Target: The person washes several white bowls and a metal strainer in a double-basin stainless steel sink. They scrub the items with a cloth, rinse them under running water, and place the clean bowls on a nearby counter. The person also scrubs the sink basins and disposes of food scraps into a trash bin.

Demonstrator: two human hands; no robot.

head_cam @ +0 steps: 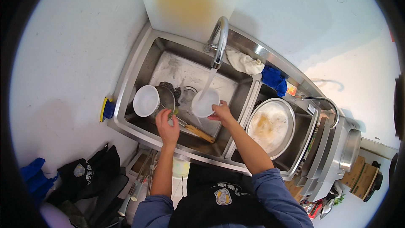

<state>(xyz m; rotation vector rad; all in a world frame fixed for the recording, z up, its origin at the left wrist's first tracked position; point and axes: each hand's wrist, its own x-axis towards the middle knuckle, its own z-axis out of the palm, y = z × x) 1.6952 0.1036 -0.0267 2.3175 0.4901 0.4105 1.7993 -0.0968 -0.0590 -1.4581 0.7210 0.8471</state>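
In the head view, my right hand (221, 113) grips the rim of a white bowl (205, 103) under water running from a chrome faucet (220, 44). My left hand (167, 125) hangs with fingers apart over the left sink basin, holding nothing. Beyond its fingertips another white bowl (146, 100) rests against a round metal vessel (166, 97). A dark scouring pad (174, 91) lies by that vessel. Below my hands a utensil with a wooden handle (200, 133) lies on the basin floor; its far end is partly hidden by my left hand.
The right basin holds a large metal bowl (292, 126) of foamy water. A white cloth (244, 62) and a blue cloth (274, 79) lie on the sink's back ledge. Near the right basin curves a second faucet (332, 107). A yellow-and-blue sponge brush (107, 110) is at the left wall.
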